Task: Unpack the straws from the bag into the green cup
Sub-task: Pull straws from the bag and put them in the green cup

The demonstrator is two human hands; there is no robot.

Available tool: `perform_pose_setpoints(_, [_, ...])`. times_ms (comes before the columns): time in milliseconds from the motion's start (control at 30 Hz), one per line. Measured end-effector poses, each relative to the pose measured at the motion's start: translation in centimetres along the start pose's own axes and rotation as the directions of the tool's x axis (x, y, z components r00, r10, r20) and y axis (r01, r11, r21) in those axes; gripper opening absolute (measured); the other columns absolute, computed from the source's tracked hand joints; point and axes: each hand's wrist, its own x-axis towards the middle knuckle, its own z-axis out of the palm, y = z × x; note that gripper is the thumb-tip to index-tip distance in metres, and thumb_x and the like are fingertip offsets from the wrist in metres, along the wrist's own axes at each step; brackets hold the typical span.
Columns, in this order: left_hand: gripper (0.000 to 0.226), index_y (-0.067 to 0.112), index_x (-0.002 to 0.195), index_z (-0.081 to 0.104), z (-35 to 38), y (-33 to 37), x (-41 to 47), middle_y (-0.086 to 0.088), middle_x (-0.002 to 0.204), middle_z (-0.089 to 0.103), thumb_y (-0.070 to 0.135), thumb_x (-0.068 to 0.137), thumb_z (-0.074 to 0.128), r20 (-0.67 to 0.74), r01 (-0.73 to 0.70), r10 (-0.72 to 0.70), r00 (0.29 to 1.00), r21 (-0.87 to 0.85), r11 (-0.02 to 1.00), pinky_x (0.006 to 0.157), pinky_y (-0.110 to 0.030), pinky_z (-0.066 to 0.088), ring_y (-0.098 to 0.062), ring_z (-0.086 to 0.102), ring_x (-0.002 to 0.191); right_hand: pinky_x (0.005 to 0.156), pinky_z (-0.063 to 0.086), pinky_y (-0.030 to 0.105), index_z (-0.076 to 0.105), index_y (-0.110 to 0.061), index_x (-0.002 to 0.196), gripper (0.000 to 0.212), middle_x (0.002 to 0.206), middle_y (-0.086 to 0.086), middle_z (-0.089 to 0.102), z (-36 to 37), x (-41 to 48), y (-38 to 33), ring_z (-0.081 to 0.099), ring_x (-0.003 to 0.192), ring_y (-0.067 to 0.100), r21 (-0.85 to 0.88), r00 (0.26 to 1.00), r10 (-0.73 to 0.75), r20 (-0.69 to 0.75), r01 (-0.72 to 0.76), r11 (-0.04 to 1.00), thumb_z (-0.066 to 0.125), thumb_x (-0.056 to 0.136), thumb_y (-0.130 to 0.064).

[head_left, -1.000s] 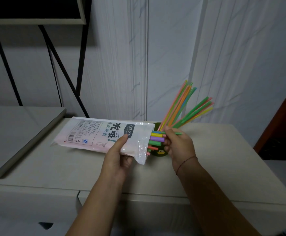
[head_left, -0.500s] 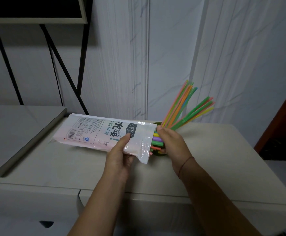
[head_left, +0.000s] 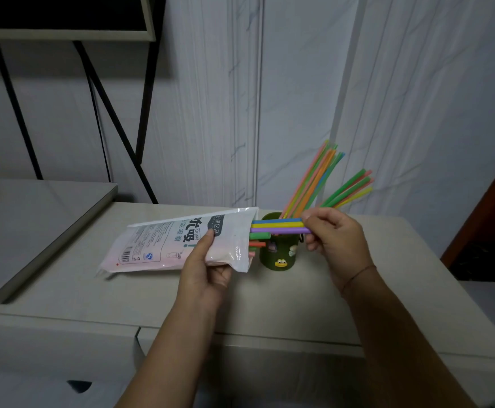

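Straws update from the head cam: three thin plastic straws (head_left: 278,226), blue, yellow and purple, are now partway out of the white printed plastic bag (head_left: 175,245). Half a second back the right hand (head_left: 336,240) was jammed right up against the bag mouth. Since then it's slid off to the right with the trio pinched between thumb and fingertips, and their tails are still inside the bag. Meanwhile the left hand (head_left: 208,278) grips the bag near its open end, thumb on top, holding it just above the pale grey bench (head_left: 270,307). Shorter green and orange-red straw ends (head_left: 259,237) poke out of the mouth too, so there's more to go.

The pull also uncovered the dark green cup (head_left: 278,256) with cartoon stickers, sitting on the bench just behind the held straws. A bunch of bright straws (head_left: 320,184) already fans out of it, leaning right, so I'd guess we're mid-task. That fan is the obstacle, I reckon: new ones have to tip up and slot in beside it without knocking the cup.

Around: a grey flat slab (head_left: 34,219) on the left and a black metal frame (head_left: 114,122) against the white marbled wall (head_left: 299,83).
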Motion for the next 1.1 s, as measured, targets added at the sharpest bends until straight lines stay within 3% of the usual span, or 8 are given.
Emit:
perform_pose_setpoints(133, [0.03,0.013,0.117,0.055,0.0,0.1,-0.1,-0.012,0.11,0.069,0.006,0.088,0.058,-0.008,-0.007,0.007,1.0,-0.027,1.0,0.048,-0.047,0.056,-0.03,0.065,0.104,0.037,0.04,0.016,0.062,-0.009,0.078,0.014,0.043,-0.003,0.052,-0.4,0.1,-0.2,0.044,0.037,0.006,0.075,0.997,0.063,0.052,-0.067,0.995,0.055,0.088,-0.002])
perform_pose_setpoints(267, [0.017,0.015,0.101,0.058,-0.1,-0.2,0.0,-0.008,0.086,0.074,0.004,0.088,0.057,-0.02,0.0,0.0,1.0,-0.018,1.0,0.047,-0.05,0.055,-0.027,0.067,0.089,0.038,0.034,0.015,0.057,-0.009,0.085,0.007,0.053,-0.004,0.05,0.7,-0.2,0.1,0.042,0.042,0.003,0.353,0.962,0.165,0.219,-0.236,0.906,0.054,0.089,-0.013])
perform_pose_setpoints(367, [0.015,0.015,0.099,0.057,0.0,-0.4,0.0,-0.009,0.089,0.073,0.005,0.088,0.058,-0.024,0.007,-0.007,1.0,-0.01,1.0,0.049,-0.053,0.056,-0.027,0.067,0.088,0.04,0.035,0.013,0.055,-0.005,0.103,0.028,0.064,0.0,0.044,2.1,-0.7,0.9,0.042,0.045,0.002,0.45,0.92,0.216,0.328,-0.353,0.82,0.059,0.078,-0.017])
perform_pose_setpoints(500, [0.016,0.015,0.1,0.058,0.0,-0.5,0.0,-0.008,0.084,0.075,0.006,0.088,0.059,-0.01,0.015,-0.015,1.0,-0.002,1.0,0.056,-0.056,0.056,-0.027,0.068,0.086,0.042,0.036,0.012,0.055,0.001,0.11,0.021,0.064,0.001,0.047,3.4,-0.8,1.9,0.043,0.047,0.002,0.473,0.948,0.207,0.24,-0.301,0.828,0.052,0.089,-0.004])
perform_pose_setpoints(600, [0.027,0.015,0.111,0.055,0.0,-0.3,0.1,-0.011,0.102,0.072,0.005,0.086,0.06,-0.037,-0.001,-0.001,0.999,-0.045,0.999,0.052,-0.051,0.057,-0.028,0.068,0.097,0.042,0.038,0.014,0.061,0.001,0.091,0.013,0.061,0.006,0.044,2.9,-0.3,1.8,0.044,0.042,0.003,0.408,0.981,0.153,0.117,-0.188,0.893,0.05,0.092,-0.006])
perform_pose_setpoints(767, [0.05,0.01,0.133,0.047,-0.6,0.4,0.8,-0.018,0.122,0.065,0.011,0.086,0.063,-0.051,-0.015,0.011,0.999,-0.075,0.997,0.05,-0.046,0.056,-0.039,0.06,0.113,0.043,0.04,0.016,0.06,-0.005,0.077,0.022,0.046,-0.003,0.051,1.0,0.4,0.6,0.045,0.04,0.003,0.376,0.995,0.094,0.021,-0.095,0.922,0.048,0.094,-0.011])
perform_pose_setpoints(1000, [0.05,0.011,0.132,0.047,-1.0,0.4,1.4,-0.014,0.12,0.066,0.009,0.085,0.062,-0.119,-0.022,0.014,0.993,-0.073,0.997,0.047,-0.046,0.056,-0.033,0.064,0.107,0.043,0.043,0.017,0.056,-0.006,0.082,0.017,0.048,-0.004,0.052,-0.3,1.1,0.7,0.049,0.043,0.005,0.346,0.991,0.131,0.034,-0.135,0.928,0.05,0.094,-0.015])
perform_pose_setpoints(1100, [0.034,0.011,0.123,0.051,-0.9,0.4,1.4,-0.01,0.104,0.066,0.009,0.089,0.056,-0.127,-0.023,0.02,0.992,-0.022,0.999,0.04,-0.04,0.053,-0.027,0.065,0.087,0.041,0.04,0.018,0.054,-0.009,0.073,0.022,0.047,-0.003,0.052,0.0,0.9,0.7,0.048,0.042,0.007,0.383,0.988,0.152,0.036,-0.154,0.911,0.05,0.094,-0.015])
